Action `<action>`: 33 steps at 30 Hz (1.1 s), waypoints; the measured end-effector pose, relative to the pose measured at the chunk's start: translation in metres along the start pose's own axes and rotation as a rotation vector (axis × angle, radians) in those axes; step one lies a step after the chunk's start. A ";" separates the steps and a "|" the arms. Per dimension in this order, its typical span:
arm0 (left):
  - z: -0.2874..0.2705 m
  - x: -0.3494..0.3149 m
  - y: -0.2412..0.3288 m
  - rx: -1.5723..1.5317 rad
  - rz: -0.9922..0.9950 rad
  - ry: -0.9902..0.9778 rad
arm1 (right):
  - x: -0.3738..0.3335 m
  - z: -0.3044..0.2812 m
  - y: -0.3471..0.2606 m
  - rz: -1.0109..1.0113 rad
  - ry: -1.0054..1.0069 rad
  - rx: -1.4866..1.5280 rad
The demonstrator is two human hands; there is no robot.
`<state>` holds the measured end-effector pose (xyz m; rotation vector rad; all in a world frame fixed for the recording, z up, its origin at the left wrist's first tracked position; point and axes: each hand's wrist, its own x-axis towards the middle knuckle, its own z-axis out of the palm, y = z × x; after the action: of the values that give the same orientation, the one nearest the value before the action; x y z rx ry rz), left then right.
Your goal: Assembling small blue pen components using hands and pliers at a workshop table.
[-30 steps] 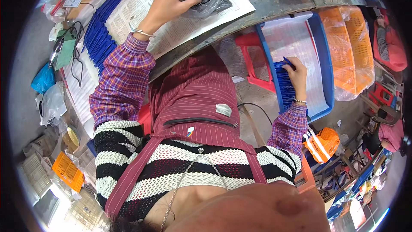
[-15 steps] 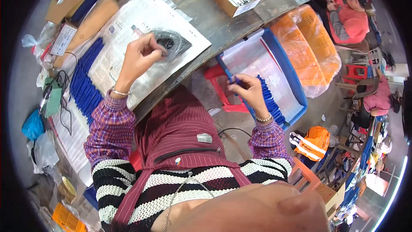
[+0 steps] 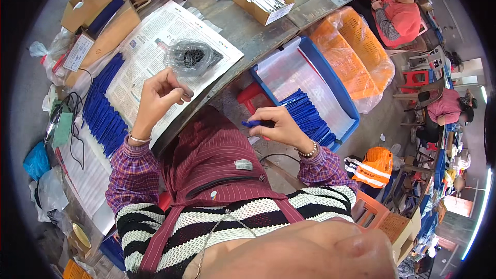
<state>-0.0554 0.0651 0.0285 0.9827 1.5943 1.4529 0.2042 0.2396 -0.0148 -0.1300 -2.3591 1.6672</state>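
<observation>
My left hand (image 3: pixel 164 95) is pinched shut just off the near edge of a clear plastic bag (image 3: pixel 209 61) of small dark parts (image 3: pixel 193 57). Whatever its fingertips grip is too small to make out. My right hand (image 3: pixel 281 126) is closed around a slim blue stick (image 3: pixel 252 123), one end poking out toward the left hand. Beyond that hand, a row of similar blue sticks (image 3: pixel 310 119) lies in a blue-rimmed tray (image 3: pixel 330 80). A larger pile of blue sticks (image 3: pixel 103 106) lies left of the newspaper (image 3: pixel 139 67) under the bag.
A cardboard box of silvery sticks (image 3: pixel 266 0) stands farther back on the table. Orange crates (image 3: pixel 356 46) wrapped in plastic sit beyond the tray. A red stool (image 3: pixel 253 98) is partly under it. A cable and green block (image 3: pixel 63 124) lie at far left. Another person (image 3: pixel 398 10) sits at upper right.
My left hand has drawn back from the bag toward me. My right hand has come leftward from the tray with the blue stick, uncovering more of the row there.
</observation>
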 end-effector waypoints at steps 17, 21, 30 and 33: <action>0.005 -0.018 -0.021 0.063 -0.092 -0.025 | 0.002 0.029 0.017 -0.025 -0.026 -0.005; 0.007 -0.020 -0.024 0.048 -0.126 -0.019 | 0.005 0.034 0.018 -0.014 -0.040 0.016; -0.002 -0.033 -0.034 0.067 -0.130 0.001 | 0.015 0.038 0.020 0.007 -0.021 0.047; -0.006 -0.037 -0.037 0.029 -0.123 0.005 | 0.017 0.040 0.020 -0.016 -0.017 0.034</action>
<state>-0.0471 0.0273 -0.0068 0.8818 1.6544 1.3531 0.1759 0.2131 -0.0437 -0.0903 -2.3366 1.7071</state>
